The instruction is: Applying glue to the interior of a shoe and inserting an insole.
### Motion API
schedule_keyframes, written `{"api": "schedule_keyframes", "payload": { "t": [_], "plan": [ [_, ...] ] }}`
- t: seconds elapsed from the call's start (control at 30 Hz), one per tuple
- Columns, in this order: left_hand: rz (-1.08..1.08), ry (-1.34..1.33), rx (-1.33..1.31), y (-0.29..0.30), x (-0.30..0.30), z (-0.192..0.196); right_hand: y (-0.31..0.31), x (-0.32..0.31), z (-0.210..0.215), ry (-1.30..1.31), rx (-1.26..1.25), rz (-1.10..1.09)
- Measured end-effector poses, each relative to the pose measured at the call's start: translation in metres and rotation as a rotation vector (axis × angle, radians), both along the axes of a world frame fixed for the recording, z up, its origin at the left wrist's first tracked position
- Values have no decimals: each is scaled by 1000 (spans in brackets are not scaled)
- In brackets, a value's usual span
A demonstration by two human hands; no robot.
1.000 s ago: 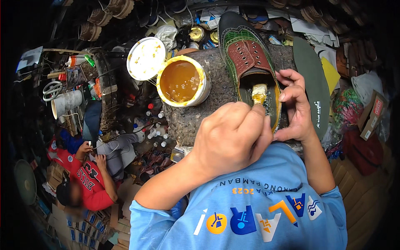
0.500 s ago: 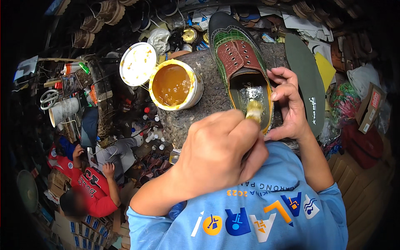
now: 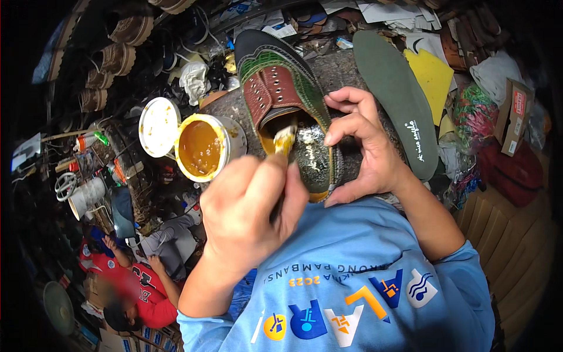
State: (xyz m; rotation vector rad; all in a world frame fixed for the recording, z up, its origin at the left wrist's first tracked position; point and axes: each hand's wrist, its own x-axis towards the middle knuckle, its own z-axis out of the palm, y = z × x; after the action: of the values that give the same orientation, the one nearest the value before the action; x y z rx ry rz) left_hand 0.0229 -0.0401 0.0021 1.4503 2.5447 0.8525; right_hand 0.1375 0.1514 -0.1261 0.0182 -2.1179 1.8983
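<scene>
A dress shoe (image 3: 275, 91) with black toe, green textured sides and a brown lace panel points away from me. My left hand (image 3: 253, 202) grips a glue brush (image 3: 284, 141), its bristles coated in yellowish glue inside the shoe's opening, by the left inner wall. The inner sole is wet and shiny. My right hand (image 3: 372, 146) holds the shoe by its right side and heel, fingers on the rim and thumb near the back. Left of the shoe stands an open white tub (image 3: 234, 138) of amber glue, its smeared lid (image 3: 159, 127) tilted beside it.
A loose green insole (image 3: 390, 100) lies right of the shoe, over yellow sheet material (image 3: 429, 82). Crumpled white plastic (image 3: 194, 81) sits behind the tub. Several brown shoes (image 3: 117, 58) line the far left. A person in red (image 3: 143, 287) sits at lower left.
The brush in my left hand has moved from the right part of the shoe's inside to its left inner wall. My view has shifted; my right hand stays on the shoe.
</scene>
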Motion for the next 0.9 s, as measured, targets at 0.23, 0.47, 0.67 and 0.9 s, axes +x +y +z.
{"api": "schedule_keyframes", "payload": {
  "t": [0.23, 0.47, 0.67, 0.9],
  "plan": [
    [-45, -103, 7, 5, 1, 26, 0, -1, 2, -14, 37, -4],
    [-23, -220, -35, 2, 14, 20, 0, -1, 1, 7, 15, -16],
    [-9, -212, 131, -1, -10, 19, 0, 0, 0, -14, 0, -2],
    [-26, -562, 95, 2, -44, -6, 4, 6, -13, -38, -67, 34]
  ]
}}
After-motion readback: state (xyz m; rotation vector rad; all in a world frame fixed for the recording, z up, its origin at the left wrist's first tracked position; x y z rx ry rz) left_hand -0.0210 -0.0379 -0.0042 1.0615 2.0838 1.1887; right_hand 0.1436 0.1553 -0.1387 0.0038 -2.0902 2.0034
